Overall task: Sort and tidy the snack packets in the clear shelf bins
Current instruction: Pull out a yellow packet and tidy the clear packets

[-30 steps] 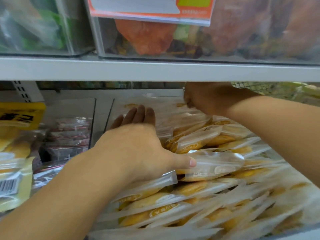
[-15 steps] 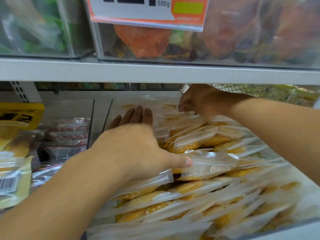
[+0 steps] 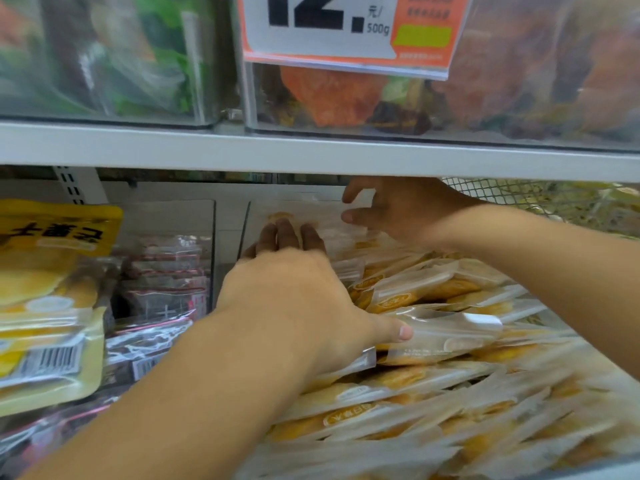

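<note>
A clear shelf bin (image 3: 243,227) holds a heap of see-through snack packets (image 3: 436,344) with yellow pieces inside. My left hand (image 3: 298,299) lies flat on the left side of the heap. Its fingers stretch toward the back and its thumb rests on one packet. My right hand (image 3: 398,213) reaches to the rear of the bin, just under the upper shelf. Its thumb and fingers pinch the right edge of a packet (image 3: 304,211) that stands against the back wall.
The grey upper shelf (image 3: 311,150) hangs low over the bin, with a price tag (image 3: 346,29) above it. The clear bin to the left holds dark red packets (image 3: 166,271). Yellow pouches (image 3: 45,289) are at the far left, and wire mesh (image 3: 519,195) is behind my right arm.
My right hand has uncurled from a fist and now has its thumb and fingers on the rear packet. My left hand has stayed pressed on the heap. The view has tilted up a little.
</note>
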{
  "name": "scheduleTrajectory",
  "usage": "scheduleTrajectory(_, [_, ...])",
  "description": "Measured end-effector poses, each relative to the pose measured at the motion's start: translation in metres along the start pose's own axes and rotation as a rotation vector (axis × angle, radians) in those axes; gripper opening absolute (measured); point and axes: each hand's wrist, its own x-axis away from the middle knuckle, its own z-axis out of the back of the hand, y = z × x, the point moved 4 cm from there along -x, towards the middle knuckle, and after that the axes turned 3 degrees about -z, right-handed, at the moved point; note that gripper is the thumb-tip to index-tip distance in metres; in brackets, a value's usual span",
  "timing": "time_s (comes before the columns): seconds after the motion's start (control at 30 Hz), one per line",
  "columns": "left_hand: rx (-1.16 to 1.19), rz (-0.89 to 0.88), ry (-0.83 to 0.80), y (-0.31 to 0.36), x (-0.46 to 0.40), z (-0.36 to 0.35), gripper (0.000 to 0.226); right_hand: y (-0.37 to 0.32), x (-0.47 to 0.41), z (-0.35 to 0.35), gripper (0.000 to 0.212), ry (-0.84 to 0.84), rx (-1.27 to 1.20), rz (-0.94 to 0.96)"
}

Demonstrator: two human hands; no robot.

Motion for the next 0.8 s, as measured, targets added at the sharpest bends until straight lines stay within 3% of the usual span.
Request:
scheduleTrajectory(0.2, [-0.080,0.030,0.050,0.000,0.006,0.003,0.133,-0.016,-0.013,-0.009,0.010,-0.098,0.178,0.088])
scheduleTrajectory(0.53, [-0.059,0.036,0.004,-0.001,0.002,0.000,0.142,0.030,-0.010,0.009,0.026,-0.002,0.368,0.009])
scheduleTrajectory(0.6, [-0.063,0.032,0.005,-0.001,0.001,0.000,0.142,0.043,-0.014,0.010,0.030,0.012,0.341,0.037])
scheduleTrajectory(0.7, [-0.053,0.032,0.004,-0.001,0.002,-0.001,0.146,0.049,-0.010,0.004,0.009,-0.022,0.286,0.013])
scheduleTrajectory(0.8, [-0.032,0.031,0.003,-0.003,-0.001,-0.001,0.149,0.049,-0.004,0.003,0.025,0.039,0.171,-0.025])
